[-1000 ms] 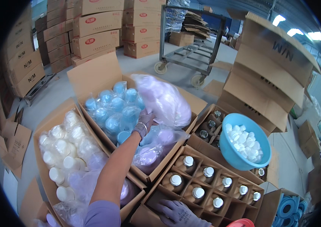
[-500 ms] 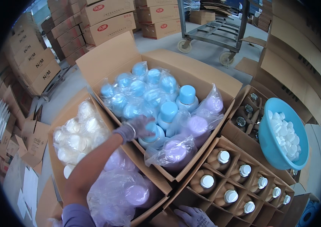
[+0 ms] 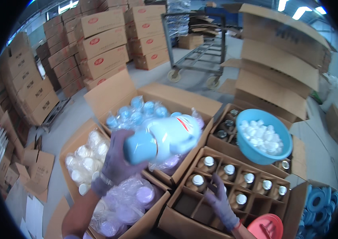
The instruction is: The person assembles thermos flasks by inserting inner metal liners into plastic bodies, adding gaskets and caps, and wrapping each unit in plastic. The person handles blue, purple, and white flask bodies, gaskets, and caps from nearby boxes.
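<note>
My gloved left hand [image 3: 117, 157] is closed around the blue cap end of a light-blue plastic bottle [image 3: 171, 137], held on its side in the air with its base to the right. Behind it, a carton [image 3: 185, 95] holds several blue-capped bottles [image 3: 137, 117] in clear wrap. My gloved right hand [image 3: 221, 203] is open, fingers spread, above a divided carton [image 3: 171, 221]. Several silver-capped bottles [image 3: 197, 180] stand in its compartments; the front left ones show no bottle. The right hand partly hides one silver cap.
At left are wrapped white bottles [image 3: 91, 163] and wrapped purple bottles [image 3: 145, 194]. A blue basin [image 3: 245, 153] of white caps [image 3: 262, 137] rests on another divided carton. A coral-red plastic dish [image 3: 276, 220] is at front right. Stacked cartons [image 3: 105, 61] and a trolley [image 3: 193, 63] stand behind.
My left hand has taken a blue bottle out of its carton and raised it sideways. The right hand has moved up over the compartments. The view has shifted; the red dish now shows.
</note>
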Tool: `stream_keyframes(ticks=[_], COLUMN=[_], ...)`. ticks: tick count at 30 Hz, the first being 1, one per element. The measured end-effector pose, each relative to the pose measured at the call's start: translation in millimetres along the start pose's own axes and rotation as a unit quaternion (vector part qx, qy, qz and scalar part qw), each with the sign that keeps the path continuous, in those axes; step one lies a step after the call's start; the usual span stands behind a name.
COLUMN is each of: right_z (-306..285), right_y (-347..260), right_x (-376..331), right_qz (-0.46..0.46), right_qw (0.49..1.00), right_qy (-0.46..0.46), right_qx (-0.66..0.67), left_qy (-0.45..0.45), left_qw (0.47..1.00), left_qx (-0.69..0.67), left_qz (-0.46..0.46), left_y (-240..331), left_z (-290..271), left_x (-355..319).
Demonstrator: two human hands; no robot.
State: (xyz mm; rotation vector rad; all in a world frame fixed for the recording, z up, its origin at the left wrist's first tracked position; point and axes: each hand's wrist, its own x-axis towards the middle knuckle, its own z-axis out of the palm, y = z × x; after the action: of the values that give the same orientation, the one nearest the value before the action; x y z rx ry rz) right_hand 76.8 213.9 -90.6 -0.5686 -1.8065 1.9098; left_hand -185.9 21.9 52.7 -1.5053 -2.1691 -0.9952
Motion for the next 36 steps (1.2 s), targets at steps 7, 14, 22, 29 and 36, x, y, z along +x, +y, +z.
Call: stream_keyframes(ticks=[7,14,22,29,36], right_z=[-67,-105,-129,-43,-117], right_y=[-85,-89,-99,-78,-68], right_x=[-67,-171,-239,-278,-173], right_qz=[0.056,-0.224,-0.191,-0.198,-0.182], right_qw=[0.932,0.939,0.909,0.954,0.965], right_qy=[0.042,0.242,0.115,-0.218,0.091], right_qx=[0.355,-0.096,0.352,0.065,-0.167], left_qy=[-0.056,0.025,-0.095,-0.426,-0.38], left_qw=[0.909,0.959,0.805,0.836,0.728], left_qx=[0.001,-0.089,-0.508,-0.323,-0.505], left_qz=[0.412,0.269,-0.292,-0.128,-0.265], left_y=[159,238,236,274,240], left_z=[-47,-39,-16,188,201], left_x=[-103,-202,-174,-130,-139])
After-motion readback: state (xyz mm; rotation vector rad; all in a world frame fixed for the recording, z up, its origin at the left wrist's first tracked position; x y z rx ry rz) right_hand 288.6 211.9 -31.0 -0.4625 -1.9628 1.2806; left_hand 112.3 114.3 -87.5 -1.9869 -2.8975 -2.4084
